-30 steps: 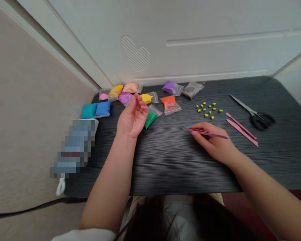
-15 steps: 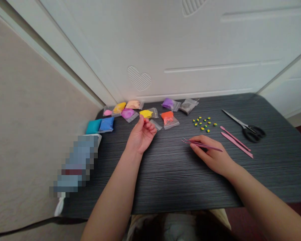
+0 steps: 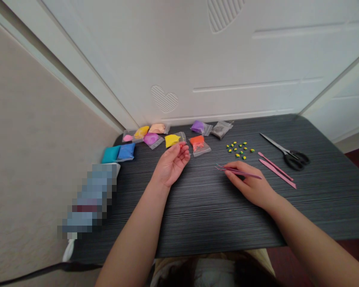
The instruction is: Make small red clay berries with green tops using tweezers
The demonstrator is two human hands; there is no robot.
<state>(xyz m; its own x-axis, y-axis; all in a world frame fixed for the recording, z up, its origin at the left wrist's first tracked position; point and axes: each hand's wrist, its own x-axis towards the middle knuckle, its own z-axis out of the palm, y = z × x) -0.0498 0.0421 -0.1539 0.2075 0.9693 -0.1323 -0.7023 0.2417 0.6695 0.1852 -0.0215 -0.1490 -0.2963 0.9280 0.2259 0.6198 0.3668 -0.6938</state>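
Observation:
Between the thumb and fingertips of my left hand (image 3: 170,165) is a small orange piece of clay (image 3: 181,146), palm turned up above the table. My right hand (image 3: 249,181) is closed around pink tweezers (image 3: 242,172), whose thin tips point left and stand slightly apart with nothing between them. Beyond my left fingers lie a bag of yellow clay (image 3: 172,140) and an opened-looking bag of orange clay (image 3: 197,142). Several small yellow-and-green clay pieces (image 3: 237,155) are scattered beyond my right hand.
Pink modelling tools (image 3: 277,172) and black-handled scissors (image 3: 296,159) lie on the right. Along the back are bags of purple (image 3: 198,127), grey (image 3: 220,130) and peach clay (image 3: 158,128). Blue (image 3: 126,151) and teal packs (image 3: 110,154) sit left, above a blurred-out device (image 3: 92,199) with a cable.
My left thumb and fingers have shifted slightly, and the orange piece now shows between them. My right hand keeps its hold on the tweezers. The view has tilted a little.

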